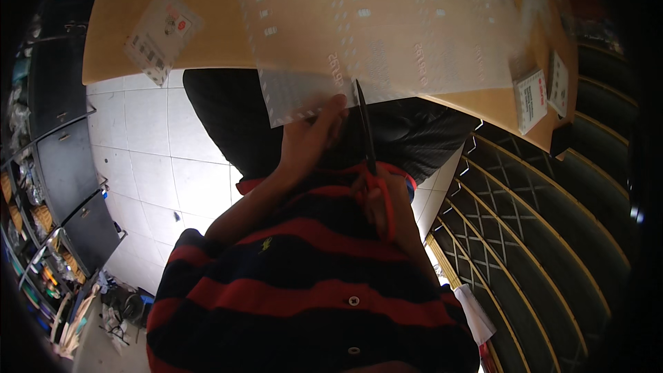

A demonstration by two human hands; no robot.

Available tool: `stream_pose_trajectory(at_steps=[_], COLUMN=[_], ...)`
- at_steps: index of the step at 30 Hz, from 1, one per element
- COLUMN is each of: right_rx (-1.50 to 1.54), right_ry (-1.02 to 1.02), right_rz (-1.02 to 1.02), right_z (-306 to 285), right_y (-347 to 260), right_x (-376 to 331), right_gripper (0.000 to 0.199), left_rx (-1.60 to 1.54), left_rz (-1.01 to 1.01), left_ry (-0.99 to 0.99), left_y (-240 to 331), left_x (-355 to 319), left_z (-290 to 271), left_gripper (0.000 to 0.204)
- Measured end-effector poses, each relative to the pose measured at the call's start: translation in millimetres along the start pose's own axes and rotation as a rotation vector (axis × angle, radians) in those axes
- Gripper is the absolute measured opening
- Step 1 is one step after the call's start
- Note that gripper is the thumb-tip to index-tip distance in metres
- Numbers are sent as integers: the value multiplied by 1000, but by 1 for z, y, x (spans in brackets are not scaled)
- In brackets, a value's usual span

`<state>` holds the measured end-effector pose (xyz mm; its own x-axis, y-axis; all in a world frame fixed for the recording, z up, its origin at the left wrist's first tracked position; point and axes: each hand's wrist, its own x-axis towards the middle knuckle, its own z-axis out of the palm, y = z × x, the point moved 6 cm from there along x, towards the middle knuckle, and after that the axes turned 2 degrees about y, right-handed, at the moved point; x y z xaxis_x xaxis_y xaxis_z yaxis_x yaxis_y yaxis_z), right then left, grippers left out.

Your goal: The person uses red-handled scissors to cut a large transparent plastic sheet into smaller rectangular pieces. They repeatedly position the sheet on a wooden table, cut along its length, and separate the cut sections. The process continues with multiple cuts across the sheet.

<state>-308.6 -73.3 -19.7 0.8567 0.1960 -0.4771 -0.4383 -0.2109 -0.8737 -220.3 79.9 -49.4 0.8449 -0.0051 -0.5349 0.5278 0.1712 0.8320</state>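
A large translucent printed plastic sheet (387,41) lies across the table, and its near edge hangs over toward my lap. My left hand (307,138) grips that near edge, thumb on top and fingers underneath, partly hidden by the sheet. In my right hand (387,197) is a pair of scissors (365,124) with red handles, my fingers wrapped around them. The dark blades point away from me, their tip at the sheet beside a dashed printed strip, just right of my left thumb. Whether the blades are parted is hard to tell.
The brown table (128,0) has a small printed clear pouch (164,34) on its left. Two white printed packets, one a small packet (531,102), lie at its right corner. Dark cabinets (63,166) line the left; a folding metal gate (514,200) stands right. White tiles (148,173) cover the floor.
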Motion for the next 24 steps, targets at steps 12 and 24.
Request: stream_pose_trajectory(at_steps=[12,24], right_rx=[-113,-91], right_ry=[44,99], right_rz=[75,116], right_z=[6,4], right_y=[-7,-1], right_x=[-2,-7], right_gripper=[88,80], left_rx=[0,99], left_rz=[14,-7], left_ry=[-16,-41], left_y=[1,-2], left_x=[-8,-8], left_z=[5,5], left_gripper=[29,30])
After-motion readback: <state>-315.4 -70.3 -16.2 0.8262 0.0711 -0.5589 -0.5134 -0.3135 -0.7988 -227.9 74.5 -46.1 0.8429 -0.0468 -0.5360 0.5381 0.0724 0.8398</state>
